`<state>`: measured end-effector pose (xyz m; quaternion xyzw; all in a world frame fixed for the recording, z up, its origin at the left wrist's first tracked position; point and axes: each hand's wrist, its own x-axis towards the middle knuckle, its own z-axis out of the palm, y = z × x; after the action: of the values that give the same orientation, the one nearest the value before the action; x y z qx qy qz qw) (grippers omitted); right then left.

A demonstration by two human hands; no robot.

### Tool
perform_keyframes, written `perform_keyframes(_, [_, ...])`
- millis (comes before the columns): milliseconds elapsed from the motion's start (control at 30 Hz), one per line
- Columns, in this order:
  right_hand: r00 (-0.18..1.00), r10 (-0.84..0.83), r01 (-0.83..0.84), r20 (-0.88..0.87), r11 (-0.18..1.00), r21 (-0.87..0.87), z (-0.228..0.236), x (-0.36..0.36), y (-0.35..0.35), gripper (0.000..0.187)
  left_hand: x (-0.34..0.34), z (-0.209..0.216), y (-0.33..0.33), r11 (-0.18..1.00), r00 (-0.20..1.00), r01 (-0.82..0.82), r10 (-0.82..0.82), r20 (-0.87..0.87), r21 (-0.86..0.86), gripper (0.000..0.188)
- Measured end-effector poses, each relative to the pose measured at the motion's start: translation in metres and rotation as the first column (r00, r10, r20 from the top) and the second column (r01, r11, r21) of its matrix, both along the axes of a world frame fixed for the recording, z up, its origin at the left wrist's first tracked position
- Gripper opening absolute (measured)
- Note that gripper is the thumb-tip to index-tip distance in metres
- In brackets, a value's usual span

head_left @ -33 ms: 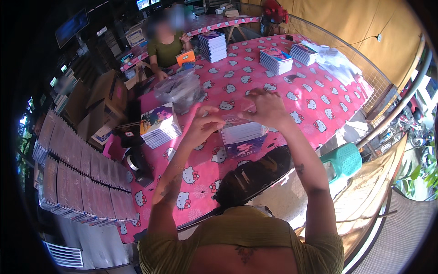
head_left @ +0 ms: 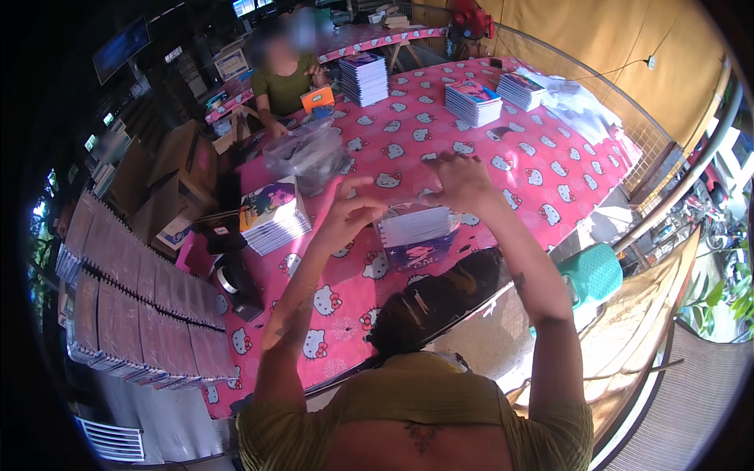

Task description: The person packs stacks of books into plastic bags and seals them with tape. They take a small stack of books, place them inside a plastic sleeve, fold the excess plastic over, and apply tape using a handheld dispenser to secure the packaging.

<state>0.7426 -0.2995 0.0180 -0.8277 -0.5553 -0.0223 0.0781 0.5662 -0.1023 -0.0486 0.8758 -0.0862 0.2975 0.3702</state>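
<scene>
A stack of spiral notebooks (head_left: 418,250) with a dark purple cover facing me stands near the table's front edge. A thin clear plastic bag (head_left: 408,209) shows faintly over its top. My left hand (head_left: 353,208) is at the stack's upper left, its fingers curled and pinching the film. Over the upper right, my right hand (head_left: 459,184) has bent fingers and its thumb turned inward, gripping the plastic too. The film is hard to see against the pink cloth. Left of my hands sits another notebook stack (head_left: 275,216), beside a crumpled clear plastic bundle (head_left: 310,157).
A pink patterned cloth covers the table (head_left: 314,343). A black tape dispenser (head_left: 237,286) lies at left, near bundled notebooks (head_left: 145,306) and a cardboard box (head_left: 184,169). More stacks (head_left: 473,104) stand farther back. A co-worker (head_left: 284,86) sits across; a green stool (head_left: 593,275) is at right.
My right forearm has shifted slightly outward to the right, and the right hand has moved a little. The left hand and the notebooks look nearly the same.
</scene>
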Motion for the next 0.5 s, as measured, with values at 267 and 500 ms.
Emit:
perform_keyframes(267, [0.657, 0.409, 0.196, -0.633, 0.719, 0.667, -0.078, 0.046, -0.076, 0.056, 0.015, -0.017, -0.012, 0.993, 0.994, -0.092, 0.087, -0.070, -0.077, 0.011])
perform_keyframes(500, [0.869, 0.475, -0.403, -0.137, 0.842, 0.359, -0.113, -0.008, -0.048, 0.079, 0.042, -0.034, -0.029, 0.977, 0.989, -0.135, 0.144, -0.041, 0.165, 0.011])
